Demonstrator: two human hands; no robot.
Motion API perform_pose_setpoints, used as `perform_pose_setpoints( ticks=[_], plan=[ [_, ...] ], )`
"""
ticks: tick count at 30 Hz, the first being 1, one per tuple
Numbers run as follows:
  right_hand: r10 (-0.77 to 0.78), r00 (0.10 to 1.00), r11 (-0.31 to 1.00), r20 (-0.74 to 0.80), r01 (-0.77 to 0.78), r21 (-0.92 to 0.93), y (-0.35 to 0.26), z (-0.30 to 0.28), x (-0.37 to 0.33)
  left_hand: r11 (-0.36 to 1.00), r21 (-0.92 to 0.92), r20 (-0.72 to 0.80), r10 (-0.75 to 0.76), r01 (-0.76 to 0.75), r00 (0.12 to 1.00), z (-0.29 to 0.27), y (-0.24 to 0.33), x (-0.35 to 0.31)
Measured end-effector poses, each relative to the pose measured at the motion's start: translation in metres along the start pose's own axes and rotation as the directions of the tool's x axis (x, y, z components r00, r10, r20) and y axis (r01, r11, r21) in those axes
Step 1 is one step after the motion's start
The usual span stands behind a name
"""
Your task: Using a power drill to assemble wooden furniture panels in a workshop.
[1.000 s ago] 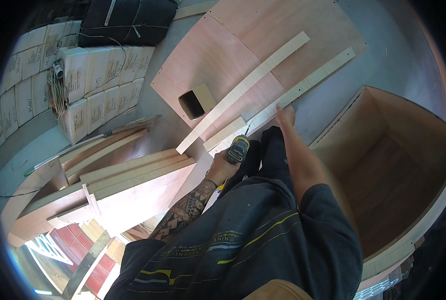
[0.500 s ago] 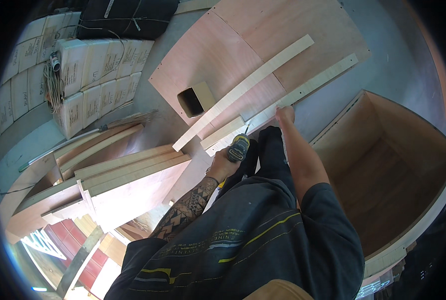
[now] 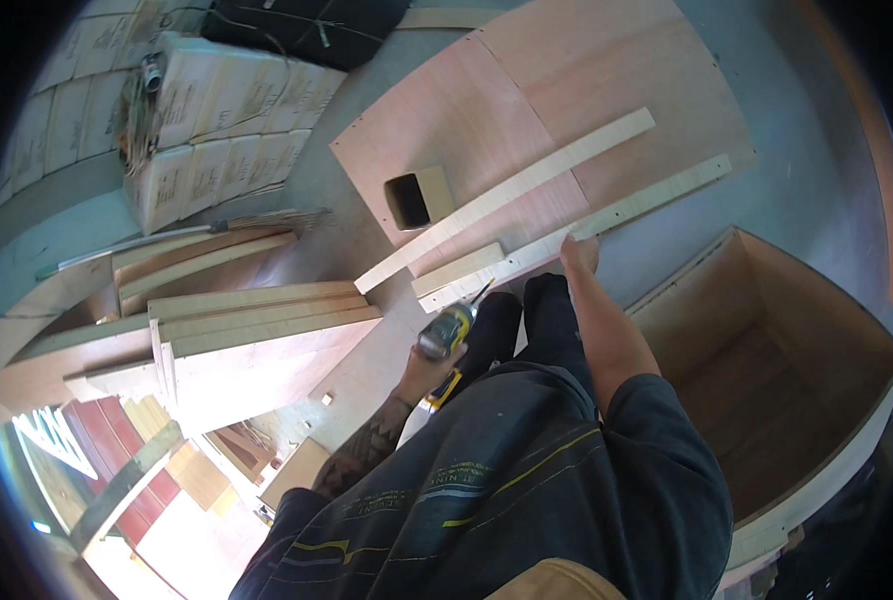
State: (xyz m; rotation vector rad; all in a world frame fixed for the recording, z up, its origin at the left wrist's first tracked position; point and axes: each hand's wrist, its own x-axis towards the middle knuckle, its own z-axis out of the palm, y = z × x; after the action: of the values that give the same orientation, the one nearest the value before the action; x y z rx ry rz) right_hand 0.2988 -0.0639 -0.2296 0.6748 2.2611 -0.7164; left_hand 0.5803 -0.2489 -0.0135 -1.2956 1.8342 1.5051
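My left hand (image 3: 429,372) is wrapped around the handle of a cordless drill (image 3: 447,331), a rounded grey-and-yellow body with a slim bit at its nose. The drill is just in front of my left knee, near the lower left end of a pale wooden edge strip (image 3: 622,214). My right hand (image 3: 581,254) is at that strip's near edge, thumb side up; its fingers are mostly out of sight, so I cannot tell whether they grip.

The strip is straight, flat and light-grained, dotted with small dark holes, along a smooth pinkish plywood panel (image 3: 647,60) crossed by a thin seam. On the panel are a long loose batten (image 3: 507,197), a short wooden block (image 3: 459,274) and an open cardboard box (image 3: 433,192) with a dark inside I cannot make out.

My palm hides much of the drill's handle, and the panel's far edge is cut off at the top. I cannot tell whether the bit touches wood. The drill's long axis slants, its bit pointing away from me and rightward; the strip's runs from lower left to upper right.
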Motion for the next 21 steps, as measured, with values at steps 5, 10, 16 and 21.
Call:
perform_pose_setpoints(
  ticks=[5, 10, 16, 21],
  plan=[
    [-0.543, 0.814, 0.765, 0.206, 0.581, -0.278, -0.044, 0.038, -0.094, 0.997, 0.071, -0.29, -0.007, 0.028, 0.957, -0.047, -0.047, -0.091],
    [-0.892, 0.095, -0.081, 0.441, 0.928, -0.364, -0.011, 0.114, -0.096, 0.972, 0.064, -0.38, -0.185, 0.225, 0.906, -0.07, -0.144, -0.154],
    [-0.68, 0.212, -0.156, 0.702, 0.894, -0.421, -0.015, 0.122, -0.099, 0.911, -0.142, -0.357, -0.412, 0.387, 0.838, -0.108, -0.251, -0.187],
    [-0.775, 0.229, 0.136, 0.588, 0.97, -0.199, -0.006, 0.096, -0.142, 0.947, -0.273, -0.384, -0.271, 0.172, 0.883, -0.171, -0.347, -0.159]
  ],
)
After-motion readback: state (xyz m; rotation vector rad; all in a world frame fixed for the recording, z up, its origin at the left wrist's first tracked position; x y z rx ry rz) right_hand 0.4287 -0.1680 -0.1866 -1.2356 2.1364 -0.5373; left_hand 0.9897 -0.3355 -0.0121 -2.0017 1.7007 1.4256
